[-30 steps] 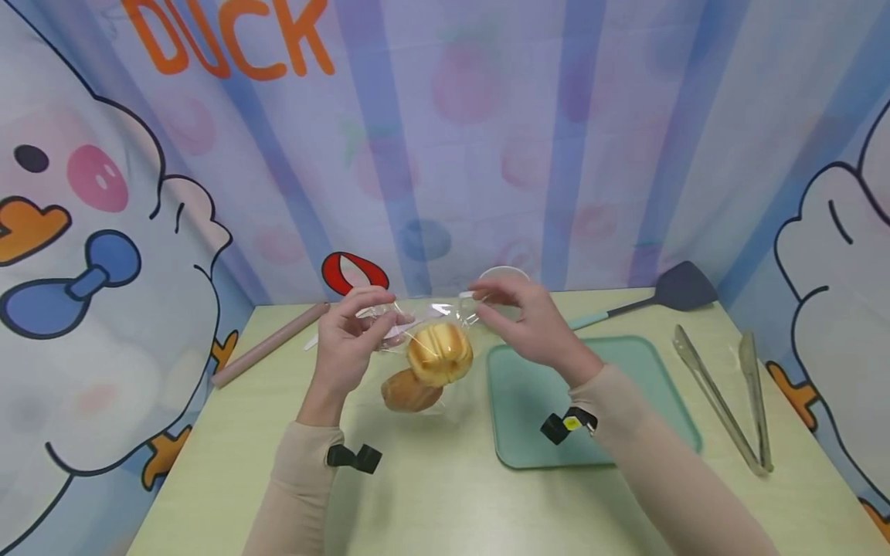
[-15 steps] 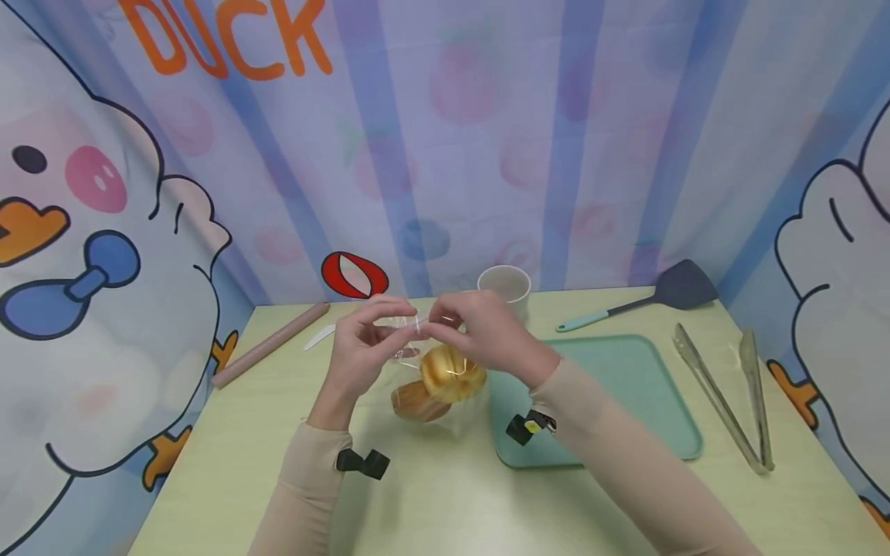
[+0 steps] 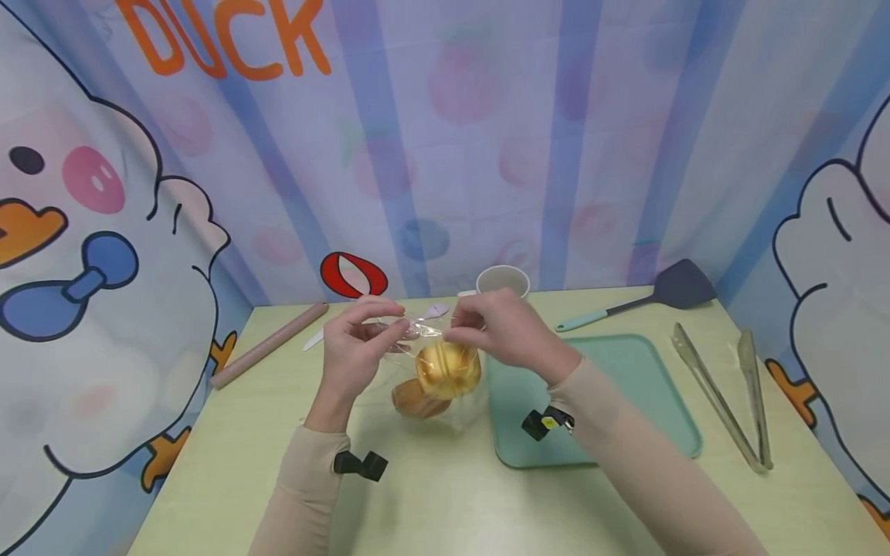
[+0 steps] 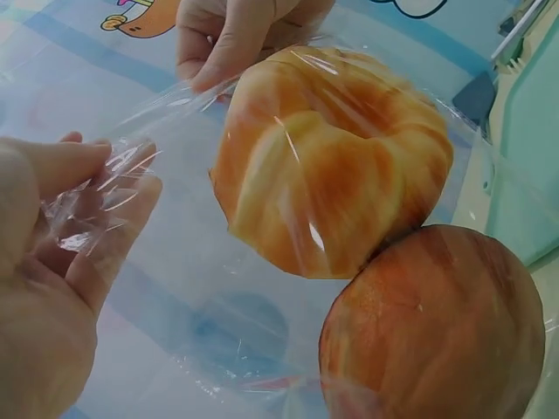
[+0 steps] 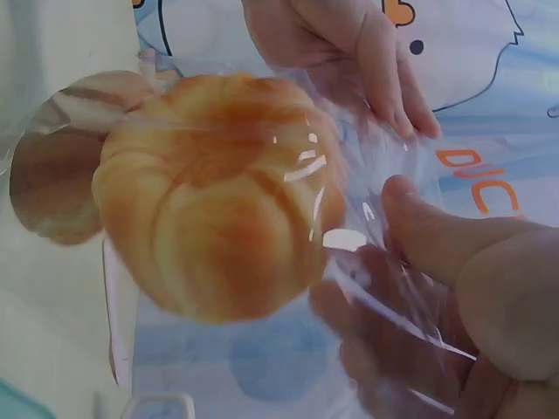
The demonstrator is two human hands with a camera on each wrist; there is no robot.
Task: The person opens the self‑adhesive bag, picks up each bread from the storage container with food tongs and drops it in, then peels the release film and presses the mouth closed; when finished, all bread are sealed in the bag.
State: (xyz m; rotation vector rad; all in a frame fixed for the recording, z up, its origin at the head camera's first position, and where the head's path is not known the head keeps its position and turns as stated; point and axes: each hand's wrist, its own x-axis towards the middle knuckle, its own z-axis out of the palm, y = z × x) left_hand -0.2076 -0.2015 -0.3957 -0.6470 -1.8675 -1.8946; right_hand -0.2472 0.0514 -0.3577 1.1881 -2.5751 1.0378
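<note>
A clear plastic bag hangs between my two hands above the table. Inside it are a grooved golden bun and a browner, smoother bread roll; the roll sits lower, against the bun. My left hand pinches gathered plastic at the bag's upper left, and creased film shows between its thumb and fingers in the left wrist view. On the other side of the opening, my right hand pinches the film between thumb and fingers. The right wrist view shows the golden bun close up, behind shiny film.
A green tray lies beneath my right forearm, with metal tongs to its right. Behind stand a white mug and a dark spatula against the curtain. A rolling pin and a white blade lie left.
My right hand moved left to meet my left hand at the bag's top, then drew back slightly right. The bag with both breads shifted a little right, and the mug came into fuller view.
</note>
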